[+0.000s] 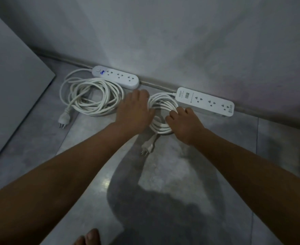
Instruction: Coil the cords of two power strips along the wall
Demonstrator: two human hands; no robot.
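Both my hands are on the smaller coil (163,105) of white cord, which lies on the grey floor (207,165) at the middle of the frame, just in front of the power strip with the grey display (205,102). That strip sits against the foot of the wall (163,41), right of centre, with 3 sockets facing up.

My left hand (134,112) lies palm down over the coil's left side. Its back faces me and hides the fingers, so I cannot tell whether they grip. My right hand (184,124) is on the coil's right side, its fingers (174,114) bent and their tips pressing around the loops. The coil's plug (148,145) trails out toward the bottom of the frame, between my wrists.

In the upper left, the second power strip (116,76), also with 3 sockets, rests along the wall. Its larger coil (90,96) lies loose just in front of it, apart from my hands, with its plug (63,119) at the lower left of the loops.

My toes (89,236) show at the bottom edge.
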